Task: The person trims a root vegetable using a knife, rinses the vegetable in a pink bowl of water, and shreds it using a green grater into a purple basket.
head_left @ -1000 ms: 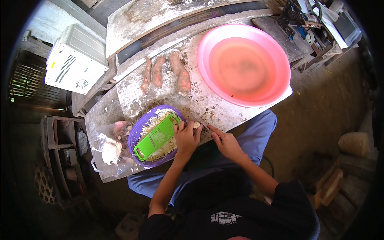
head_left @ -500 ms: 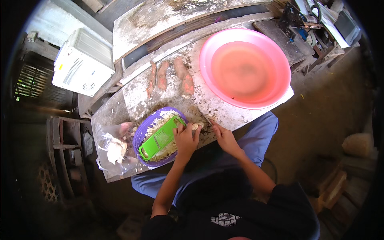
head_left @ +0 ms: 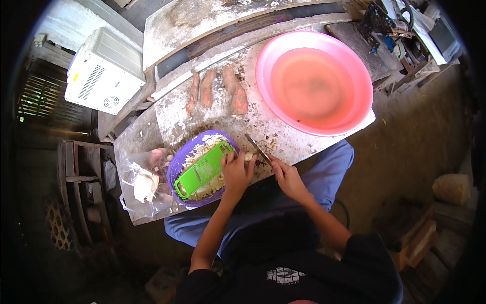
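Messily, scraps [head_left: 272,145] litter the table [head_left: 135,141] above a dim floor [head_left: 392,152].

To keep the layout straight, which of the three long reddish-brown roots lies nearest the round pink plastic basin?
The rightmost reddish-brown root, thickest of the three; the middle root and thin leftmost root lie farther left.

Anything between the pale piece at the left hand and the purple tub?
Yes: the left hand, its fingers between the two. A green grater also lies across the purple tub. The knife in the right hand is right of the pale piece.
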{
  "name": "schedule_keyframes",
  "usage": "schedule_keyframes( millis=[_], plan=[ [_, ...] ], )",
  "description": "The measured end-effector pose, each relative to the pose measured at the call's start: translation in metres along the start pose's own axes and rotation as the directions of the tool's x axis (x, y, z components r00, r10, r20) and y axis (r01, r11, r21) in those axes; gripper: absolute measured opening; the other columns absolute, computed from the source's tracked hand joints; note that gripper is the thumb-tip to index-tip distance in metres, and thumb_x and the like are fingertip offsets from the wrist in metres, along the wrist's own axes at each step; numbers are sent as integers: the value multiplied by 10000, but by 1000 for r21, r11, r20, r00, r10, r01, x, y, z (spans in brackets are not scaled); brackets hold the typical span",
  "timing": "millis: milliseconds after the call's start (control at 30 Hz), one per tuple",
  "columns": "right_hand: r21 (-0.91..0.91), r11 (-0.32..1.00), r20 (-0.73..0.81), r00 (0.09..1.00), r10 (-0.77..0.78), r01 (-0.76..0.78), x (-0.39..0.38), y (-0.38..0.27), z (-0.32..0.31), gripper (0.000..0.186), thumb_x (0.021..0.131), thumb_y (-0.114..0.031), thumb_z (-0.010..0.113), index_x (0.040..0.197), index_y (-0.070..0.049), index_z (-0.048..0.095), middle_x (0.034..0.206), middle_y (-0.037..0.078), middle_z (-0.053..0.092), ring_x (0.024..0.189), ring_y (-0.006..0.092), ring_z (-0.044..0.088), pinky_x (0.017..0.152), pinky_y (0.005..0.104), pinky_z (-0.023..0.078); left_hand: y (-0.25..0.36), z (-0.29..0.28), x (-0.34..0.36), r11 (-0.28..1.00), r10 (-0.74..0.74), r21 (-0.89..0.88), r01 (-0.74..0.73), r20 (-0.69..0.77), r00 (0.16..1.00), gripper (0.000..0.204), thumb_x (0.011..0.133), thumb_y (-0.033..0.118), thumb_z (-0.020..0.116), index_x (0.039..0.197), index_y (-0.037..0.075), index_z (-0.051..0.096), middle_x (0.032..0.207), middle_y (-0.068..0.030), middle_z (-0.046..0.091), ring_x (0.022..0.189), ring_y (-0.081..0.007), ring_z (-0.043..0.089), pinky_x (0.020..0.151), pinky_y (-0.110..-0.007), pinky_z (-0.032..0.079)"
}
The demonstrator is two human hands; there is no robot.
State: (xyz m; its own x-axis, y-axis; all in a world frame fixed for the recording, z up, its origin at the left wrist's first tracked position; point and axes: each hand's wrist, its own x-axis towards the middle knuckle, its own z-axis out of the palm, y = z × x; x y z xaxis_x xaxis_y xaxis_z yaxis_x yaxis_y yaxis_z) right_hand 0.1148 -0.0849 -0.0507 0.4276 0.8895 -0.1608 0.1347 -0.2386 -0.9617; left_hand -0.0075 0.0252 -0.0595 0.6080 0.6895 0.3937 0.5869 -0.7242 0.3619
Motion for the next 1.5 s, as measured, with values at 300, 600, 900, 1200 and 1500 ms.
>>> schedule_keyframes(
  millis=[300, 600, 900, 1200, 1500],
  plan=[
    [-222, 975, 168, 984, 62, -23, 6, -13, -15, 328, 921, -259, 422, 1210, -131, 509, 696, 229, 526, 647, 367, 553, 619, 383, 433, -5, 5, -9, 995, 101, -3, -101, 23, 995, 203, 764, 218, 620, 841, 37, 572, 711, -100, 552, 740, -251, 464, 673, -366, 314],
    [-244, 969, 127, 990, 61, -28, 5, -11, -14, 324, 915, -248, 425, 1210, -145, 510, 722, 205, 571, 702, 366, 585, 617, 391, 444, 0, 3, -6, 996, 83, 6, -84, 54, 995, 205, 755, 215, 634, 815, 34, 560, 724, -116, 535, 768, -266, 449, 680, -371, 312],
    [-188, 978, 103, 992, -71, 89, 0, 3, -9, 333, 921, -270, 411, 1228, -169, 494, 657, 200, 550, 636, 364, 569, 591, 398, 441, 2, 6, -9, 994, 107, 17, -108, 43, 993, 219, 749, 192, 628, 863, 19, 556, 713, -99, 548, 762, -254, 455, 685, -367, 313],
    [-141, 990, 127, 992, -4, 22, -1, -3, -16, 316, 922, -270, 426, 1208, -172, 517, 579, 187, 487, 525, 321, 540, 549, 368, 427, -1, 8, -5, 996, 90, -3, -90, 49, 995, 205, 754, 204, 624, 840, 30, 560, 701, -97, 568, 774, -249, 465, 692, -367, 315],
    [-150, 989, 153, 988, 27, -4, -9, -16, -16, 325, 920, -277, 428, 1217, -172, 508, 664, 211, 549, 652, 376, 573, 600, 402, 444, -5, 7, -8, 993, 115, 3, -115, 37, 993, 216, 775, 236, 619, 829, 35, 561, 675, -91, 549, 760, -245, 457, 689, -366, 309]
  ],
)
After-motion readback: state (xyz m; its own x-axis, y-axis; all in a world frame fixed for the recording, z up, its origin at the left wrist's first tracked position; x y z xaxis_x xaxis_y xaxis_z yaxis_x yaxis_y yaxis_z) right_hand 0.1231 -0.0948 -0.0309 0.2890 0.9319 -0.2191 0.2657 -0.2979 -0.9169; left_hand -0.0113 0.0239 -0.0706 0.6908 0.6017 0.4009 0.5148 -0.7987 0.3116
